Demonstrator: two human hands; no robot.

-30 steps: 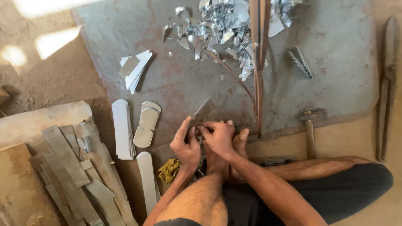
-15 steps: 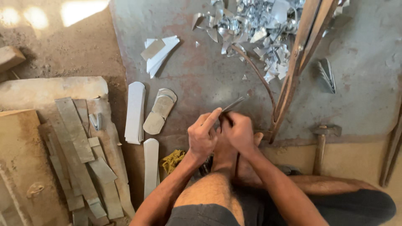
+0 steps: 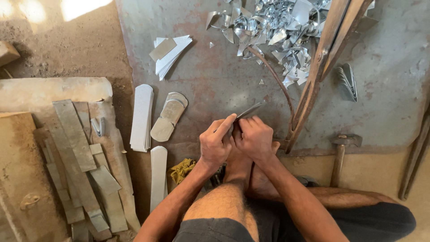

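My left hand (image 3: 216,144) and my right hand (image 3: 254,139) are pressed together over my foot, both gripping a thin grey metal strip (image 3: 249,110) that sticks out up and to the right from between the fingers. The left index finger lies along the strip's near end. A large pair of rusty floor shears (image 3: 316,74) stands just right of my hands, its curved handle arching over them. Past it lies a heap of shiny metal offcuts (image 3: 273,29).
Stacks of cut rounded metal blanks (image 3: 142,117), (image 3: 168,115), (image 3: 158,175) lie left of my hands, with a fan of pieces (image 3: 171,51) farther up. Long metal strips (image 3: 76,157) rest on a block at left. A hammer (image 3: 339,154) lies at right, a yellow rag (image 3: 181,170) by my knee.
The view has shifted slightly; my hands stay together on the strip, with the left index finger now stretched along it.
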